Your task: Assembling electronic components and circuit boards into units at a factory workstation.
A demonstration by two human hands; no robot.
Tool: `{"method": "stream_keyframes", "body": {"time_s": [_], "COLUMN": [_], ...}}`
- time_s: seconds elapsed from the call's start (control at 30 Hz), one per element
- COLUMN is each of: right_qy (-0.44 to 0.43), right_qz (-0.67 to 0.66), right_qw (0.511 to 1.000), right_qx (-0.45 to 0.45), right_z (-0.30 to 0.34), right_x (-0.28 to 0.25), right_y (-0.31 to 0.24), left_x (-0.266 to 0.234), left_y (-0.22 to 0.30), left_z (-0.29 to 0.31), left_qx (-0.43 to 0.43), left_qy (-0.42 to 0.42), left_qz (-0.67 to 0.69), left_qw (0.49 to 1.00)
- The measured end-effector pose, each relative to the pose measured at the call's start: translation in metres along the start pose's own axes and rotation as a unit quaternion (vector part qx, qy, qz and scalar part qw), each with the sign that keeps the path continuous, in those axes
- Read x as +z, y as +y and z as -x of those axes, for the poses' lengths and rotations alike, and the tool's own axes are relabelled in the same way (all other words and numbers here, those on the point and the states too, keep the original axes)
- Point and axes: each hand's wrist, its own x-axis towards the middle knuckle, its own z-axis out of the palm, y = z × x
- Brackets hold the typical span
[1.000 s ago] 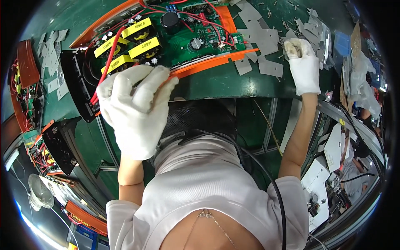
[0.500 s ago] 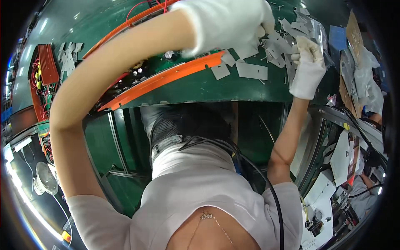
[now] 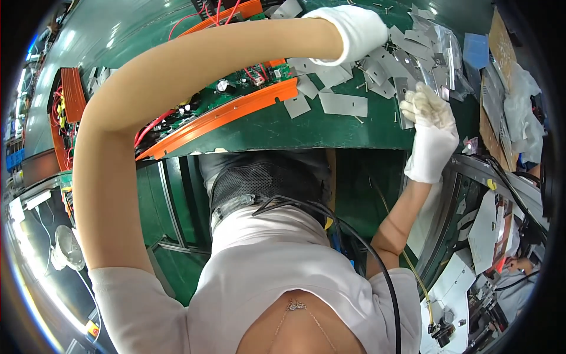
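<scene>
- Left hand (image 3: 356, 32), in a white glove, is stretched far across the body to the right side of the green table (image 3: 259, 127); its fingers curl down onto the heap of grey metal plates (image 3: 386, 65), palm down; whether the fingertips pinch a plate cannot be told, since the glove hides them
- Right hand (image 3: 430, 124), also white-gloved, sits at the table's near edge just right of the heap; its fingers are bunched together and pinch the lower end of a narrow grey metal strip (image 3: 404, 97) that points away from the body
- Grey metal plates lie scattered flat over the right part of the table, some overlapping; one larger flat plate (image 3: 344, 104) lies apart from the rest, near the table edge between the two hands; small screws (image 3: 359, 120) lie loose among them
- Orange-framed circuit board (image 3: 236, 106) lies on the table to the left of the plates, partly under the left forearm; red wires (image 3: 154, 124) run over its green surface
- Second orange unit (image 3: 72, 97) stands well off at the left; a brown cardboard sheet (image 3: 501, 53) lies at the far right
</scene>
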Motion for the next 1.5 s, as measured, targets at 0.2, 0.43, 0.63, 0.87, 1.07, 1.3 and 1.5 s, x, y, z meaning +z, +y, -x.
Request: {"method": "stream_keyframes", "body": {"time_s": [0.2,0.43,0.63,0.87,1.07,1.3,1.5], "right_qy": [0.005,-0.033,0.045,0.055,0.079,0.046,0.073], "right_qz": [0.028,-0.048,0.046,0.099,0.091,0.049,0.059], "right_qw": [0.997,0.993,0.997,0.993,0.992,0.994,0.993], "right_qx": [-0.070,-0.106,-0.053,-0.038,-0.042,-0.080,-0.068], "right_z": [0.010,0.012,0.023,0.039,0.047,0.050,0.049], "right_x": [-0.010,-0.025,-0.026,-0.029,-0.055,-0.047,-0.044], "right_y": [0.000,0.011,0.011,0.005,0.014,0.019,0.014], "left_x": [0.015,0.013,0.014,0.057,0.035,0.059,0.008], "left_y": [0.018,0.034,0.042,0.017,0.034,0.009,0.016], "left_z": [-0.010,-0.002,-0.004,-0.023,-0.010,-0.047,-0.021], "left_qx": [0.022,-0.049,-0.024,-0.098,-0.049,-0.016,-0.043], "left_qy": [-0.006,0.021,0.005,0.052,0.061,0.092,0.052], "left_qz": [-0.089,-0.019,-0.048,-0.119,-0.132,-0.139,-0.119], "left_qw": [0.996,0.998,0.999,0.987,0.988,0.986,0.991]}}
